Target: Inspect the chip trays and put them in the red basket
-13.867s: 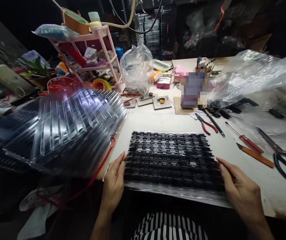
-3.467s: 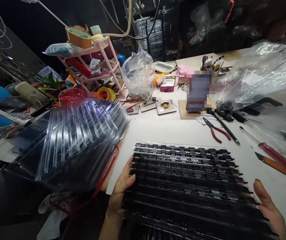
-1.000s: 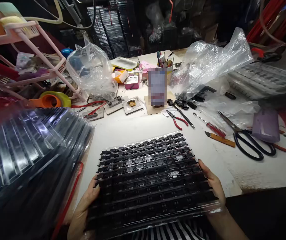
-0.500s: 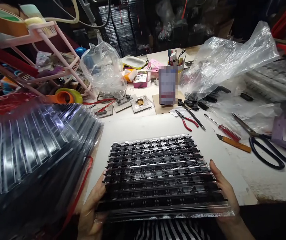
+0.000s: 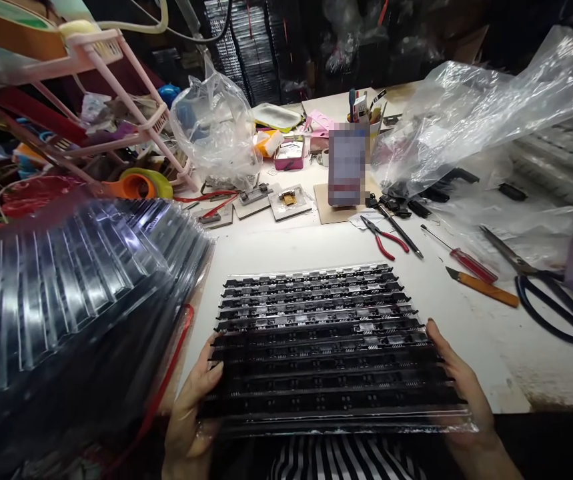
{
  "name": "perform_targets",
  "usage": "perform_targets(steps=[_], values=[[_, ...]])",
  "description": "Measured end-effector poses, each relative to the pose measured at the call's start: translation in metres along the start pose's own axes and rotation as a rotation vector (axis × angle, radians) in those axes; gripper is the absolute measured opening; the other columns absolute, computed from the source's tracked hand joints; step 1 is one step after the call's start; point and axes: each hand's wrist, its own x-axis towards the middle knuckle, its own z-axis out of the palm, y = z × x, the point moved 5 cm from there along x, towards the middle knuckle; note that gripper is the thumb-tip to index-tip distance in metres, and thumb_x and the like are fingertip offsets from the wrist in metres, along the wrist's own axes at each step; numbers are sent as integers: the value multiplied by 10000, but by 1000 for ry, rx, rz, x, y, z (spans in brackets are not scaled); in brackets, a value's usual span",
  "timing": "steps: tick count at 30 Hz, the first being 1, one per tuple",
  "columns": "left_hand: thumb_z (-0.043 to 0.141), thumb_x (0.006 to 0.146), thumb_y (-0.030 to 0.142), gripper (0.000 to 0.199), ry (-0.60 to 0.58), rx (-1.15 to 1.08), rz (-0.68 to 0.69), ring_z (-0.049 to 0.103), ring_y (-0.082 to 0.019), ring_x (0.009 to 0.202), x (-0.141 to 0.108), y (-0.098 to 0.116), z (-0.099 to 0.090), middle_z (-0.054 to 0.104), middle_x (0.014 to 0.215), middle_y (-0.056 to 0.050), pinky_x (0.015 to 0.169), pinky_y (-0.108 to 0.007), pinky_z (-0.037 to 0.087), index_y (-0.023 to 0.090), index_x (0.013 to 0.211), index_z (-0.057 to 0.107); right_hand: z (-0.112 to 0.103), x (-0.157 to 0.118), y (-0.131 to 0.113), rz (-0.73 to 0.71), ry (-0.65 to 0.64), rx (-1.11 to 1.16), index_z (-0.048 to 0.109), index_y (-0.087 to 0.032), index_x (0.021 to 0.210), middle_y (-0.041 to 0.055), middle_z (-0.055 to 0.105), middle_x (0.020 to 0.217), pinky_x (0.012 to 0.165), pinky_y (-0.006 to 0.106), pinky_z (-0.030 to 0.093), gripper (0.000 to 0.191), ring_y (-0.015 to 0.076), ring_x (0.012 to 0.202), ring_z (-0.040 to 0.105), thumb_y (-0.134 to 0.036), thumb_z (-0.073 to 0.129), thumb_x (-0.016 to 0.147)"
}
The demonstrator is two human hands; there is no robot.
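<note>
On the left, a stack of clear ribbed trays [image 5: 81, 280] crowds the side of the work space, with a red strap [image 5: 176, 353] along its right edge and a pink rack [image 5: 86, 41] behind it. A crumpled plastic bag [image 5: 213, 133] stands at far left of centre; clear sheeting [image 5: 481, 113] bulges over the far right. Red-handled pliers [image 5: 385, 237], a screwdriver [image 5: 472, 265], a knife [image 5: 483, 287] and scissors [image 5: 523, 267] lie to the right, beyond the right hand [image 5: 461, 373]. The white tabletop [image 5: 286, 250] is stained near its right corner, and the room behind is dark, with stacked material [image 5: 243, 50] at the far side. The loaded tray [image 5: 316, 333], filled with rows of small black parts, lies between the hands, its near edge above striped clothing [image 5: 341, 459]. The left hand [image 5: 193, 400] grips its left side, thumb on top; the right hand supports the opposite side.
</note>
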Motion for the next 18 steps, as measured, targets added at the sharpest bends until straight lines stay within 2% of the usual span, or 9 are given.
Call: perform_targets(steps=[2,4,6,8,12,14,16,17,18], values=[[643,749,122,680,-7,14,2,699,-183,774,0,0,-2,687,1099,-41,558,-180,548,319,1356,409,2,0,-1,2,-10,-4,727,-261,954,13,738,906,992,434,445,173,228,1006,650,-313,588,866],[650,741,114,691,-17,15,-3,700,-171,735,0,-1,-4,686,1103,-44,504,-160,529,320,1355,408,1,0,-3,-18,-9,-14,720,-258,976,21,739,901,988,445,446,180,231,999,653,-280,576,872],[651,737,100,706,-24,6,-8,701,-178,770,0,-2,-6,689,1102,-42,585,-183,553,320,1361,404,-1,0,-5,-41,-8,-17,716,-250,994,35,738,905,981,469,445,197,243,993,655,-287,562,877],[644,746,103,708,-27,-13,-16,692,-202,861,1,-4,-7,685,1114,-40,734,-239,561,319,1372,394,-3,0,-5,-53,9,-5,728,-240,966,53,738,894,973,490,448,227,263,975,661,-348,549,877],[619,780,131,649,-25,-69,-7,641,-243,1018,4,-5,-5,676,1140,-54,940,-350,485,271,1376,402,-13,-1,-4,-62,155,10,753,-272,775,46,735,722,954,484,477,257,276,819,699,-418,556,850],[598,797,127,618,-62,-74,2,624,-249,1050,5,-5,-1,669,1153,-62,977,-372,453,251,1373,412,-22,-3,-6,-92,267,-6,740,-323,702,4,710,610,940,459,500,222,243,652,701,-352,573,846],[574,816,125,587,-110,-69,12,626,-249,1048,5,-3,3,667,1157,-67,989,-381,440,244,1370,422,-32,-4,-9,-125,376,-40,726,-367,678,-37,698,580,929,427,518,233,199,503,664,-287,581,843],[562,825,128,563,-125,-74,18,632,-248,1035,5,-2,4,672,1146,-68,985,-381,441,239,1362,435,-35,-4,-10,-136,402,-67,721,-383,675,-50,701,592,922,413,526,240,183,456,643,-276,584,840],[550,834,135,532,-130,-87,26,640,-247,1017,4,-1,3,681,1125,-70,978,-379,446,227,1350,455,-35,-3,-11,-126,373,-110,719,-400,688,-61,710,627,923,399,527,244,171,446,637,-277,577,844]])
